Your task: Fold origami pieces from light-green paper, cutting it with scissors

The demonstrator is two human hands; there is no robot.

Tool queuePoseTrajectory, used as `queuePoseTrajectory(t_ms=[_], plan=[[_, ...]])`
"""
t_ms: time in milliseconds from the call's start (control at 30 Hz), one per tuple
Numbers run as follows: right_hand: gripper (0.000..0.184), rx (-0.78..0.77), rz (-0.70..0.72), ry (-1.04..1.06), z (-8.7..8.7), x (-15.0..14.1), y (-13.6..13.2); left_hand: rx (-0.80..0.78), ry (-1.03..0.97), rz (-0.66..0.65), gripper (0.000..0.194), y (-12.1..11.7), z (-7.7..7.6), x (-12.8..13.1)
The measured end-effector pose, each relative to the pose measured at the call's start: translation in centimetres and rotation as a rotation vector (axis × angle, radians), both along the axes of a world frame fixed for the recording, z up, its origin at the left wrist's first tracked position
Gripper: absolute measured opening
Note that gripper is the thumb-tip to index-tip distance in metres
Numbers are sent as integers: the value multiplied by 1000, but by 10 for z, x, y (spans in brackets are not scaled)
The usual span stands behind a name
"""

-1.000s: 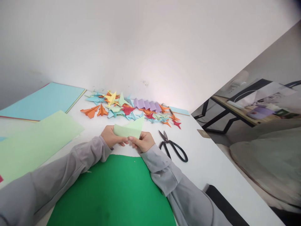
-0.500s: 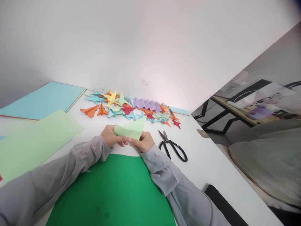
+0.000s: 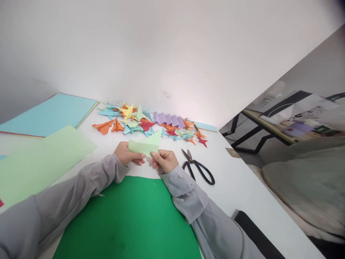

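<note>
A light green sheet of paper, partly folded with a pointed flap sticking up behind its front band, is held up above the white table. My left hand is closed on its left end, thumb along the lower edge. At the lower right corner, my right hand pinches the paper between thumb and fingers. Below both hands lies a dark green sheet. Black-handled scissors rest with blades slightly apart just right of my right hand.
Folded paper shapes in several colours lie in a heap along the wall, with a pleated purple paper among them. Blue sheets and a large light green sheet lie left. A black object sits at the right edge.
The folded light green paper has shifted slightly left. My right hand's grip has moved from under the middle to the paper's lower right corner.
</note>
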State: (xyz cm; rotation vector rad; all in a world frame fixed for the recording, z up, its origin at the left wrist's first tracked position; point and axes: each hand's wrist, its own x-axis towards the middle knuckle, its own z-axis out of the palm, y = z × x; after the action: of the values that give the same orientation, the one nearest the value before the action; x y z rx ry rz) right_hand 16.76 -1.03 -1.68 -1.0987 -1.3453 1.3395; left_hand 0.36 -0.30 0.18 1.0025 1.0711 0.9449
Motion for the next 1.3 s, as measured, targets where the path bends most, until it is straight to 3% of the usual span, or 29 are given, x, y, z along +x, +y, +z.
queuePoseTrajectory(t_ms=[167,400,600,767,900,1067,1300], plan=[[51,31,-26,-97,-2,2,-1,-16,-18,9,30,0,0,1],[58,-66,-46,50,2,1,3,-31,-65,59,29,2,-2,0],[46,-21,-1,30,3,-1,0,-17,-39,24,29,1,-2,-1],[37,135,-112,-83,0,0,-3,-10,-108,6,30,3,-4,-1],[24,214,-133,-24,-1,0,-3,27,-113,-65,30,2,-4,-1],[20,151,-171,0,-1,-4,-6,40,-39,-161,36,-2,-2,-2],[28,88,-106,48,-1,-5,-7,71,-26,-103,35,-1,-1,-1]])
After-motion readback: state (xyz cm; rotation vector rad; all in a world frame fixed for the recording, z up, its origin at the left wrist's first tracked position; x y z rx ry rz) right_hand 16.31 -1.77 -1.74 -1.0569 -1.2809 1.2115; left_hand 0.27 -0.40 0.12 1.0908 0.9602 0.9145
